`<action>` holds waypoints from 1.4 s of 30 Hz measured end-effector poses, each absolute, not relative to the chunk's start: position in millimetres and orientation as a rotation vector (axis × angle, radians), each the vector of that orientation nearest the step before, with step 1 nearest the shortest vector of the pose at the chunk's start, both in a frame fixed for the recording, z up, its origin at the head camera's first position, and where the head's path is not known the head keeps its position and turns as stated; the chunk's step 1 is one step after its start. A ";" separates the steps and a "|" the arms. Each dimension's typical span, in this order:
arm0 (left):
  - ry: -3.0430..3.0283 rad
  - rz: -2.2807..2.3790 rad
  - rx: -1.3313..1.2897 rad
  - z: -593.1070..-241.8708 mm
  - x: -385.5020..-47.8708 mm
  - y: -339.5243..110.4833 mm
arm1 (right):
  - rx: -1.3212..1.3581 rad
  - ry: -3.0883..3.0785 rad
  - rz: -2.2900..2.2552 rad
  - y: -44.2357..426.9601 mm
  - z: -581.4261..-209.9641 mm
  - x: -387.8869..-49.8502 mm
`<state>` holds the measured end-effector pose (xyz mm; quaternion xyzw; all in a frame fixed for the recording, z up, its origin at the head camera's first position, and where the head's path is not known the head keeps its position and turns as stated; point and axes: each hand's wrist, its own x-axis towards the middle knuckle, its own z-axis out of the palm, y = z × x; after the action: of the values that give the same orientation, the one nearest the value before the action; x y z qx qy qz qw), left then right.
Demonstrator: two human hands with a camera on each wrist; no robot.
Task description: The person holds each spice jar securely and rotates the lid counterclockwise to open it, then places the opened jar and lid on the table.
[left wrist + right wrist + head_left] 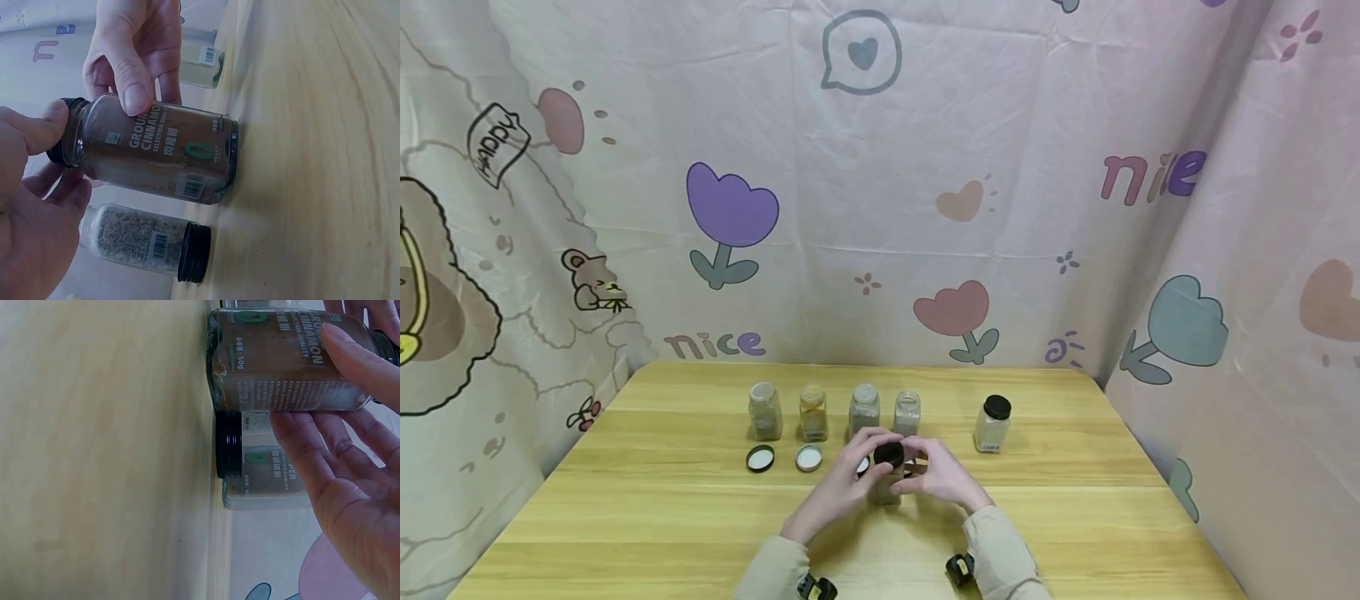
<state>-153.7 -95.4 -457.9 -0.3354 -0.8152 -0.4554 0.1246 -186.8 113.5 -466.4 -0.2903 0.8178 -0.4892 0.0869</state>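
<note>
A glass jar of ground cinnamon (169,150) with a black lid (889,454) is between both hands, near the middle of the wooden table. My left hand (842,479) pinches the lid between thumb and fingers. On the jar's body, my right hand (943,477) grips with the thumb on one face and the fingers round the other side. The jar appears upright in the head view; its base is at or close to the tabletop. Brown powder shows through the glass in the right wrist view.
Behind the hands stand uncapped jars in a row: a pale one (765,414), a yellowish one (813,416) and two greyish ones (864,408). Loose lids (760,458) lie in front of them, some partly hidden by the hands. A black-capped jar (992,425) stands to the right.
</note>
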 end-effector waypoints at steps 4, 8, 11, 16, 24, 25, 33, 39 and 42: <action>-2.392 -1.327 -0.967 -457.8 -153.1 -95.4 | -0.869 2.442 -1.448 113.7 -467.3 -187.3; -2.391 -1.367 -1.038 -457.3 -154.3 -97.2 | -0.890 2.452 -1.450 113.4 -467.9 -188.0; -2.382 -1.367 -1.077 -457.2 -155.3 -97.8 | -0.897 2.449 -1.459 113.4 -468.2 -188.3; -2.382 -1.321 -1.004 -457.6 -154.3 -95.2 | -0.880 2.438 -1.463 113.4 -468.3 -188.5; -2.434 -1.307 -0.851 -459.2 -151.1 -88.8 | -0.867 2.428 -1.467 112.3 -466.1 -186.9; -2.433 -1.301 -0.842 -459.5 -150.9 -88.4 | -0.865 2.423 -1.472 112.3 -466.2 -186.8; -2.456 -1.301 -0.794 -459.2 -149.8 -88.1 | -0.879 2.410 -1.478 112.6 -466.7 -186.7; -2.430 -1.319 -0.959 -457.6 -151.8 -96.9 | -0.876 2.426 -1.461 113.0 -467.7 -187.5; -2.396 -1.325 -1.045 -456.8 -153.4 -101.7 | -0.888 2.441 -1.450 113.0 -467.9 -188.1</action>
<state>-153.4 -101.7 -456.8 -0.3546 -0.8131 -0.4496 0.1053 -188.1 113.0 -467.9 -0.2975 0.8176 -0.4859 0.0833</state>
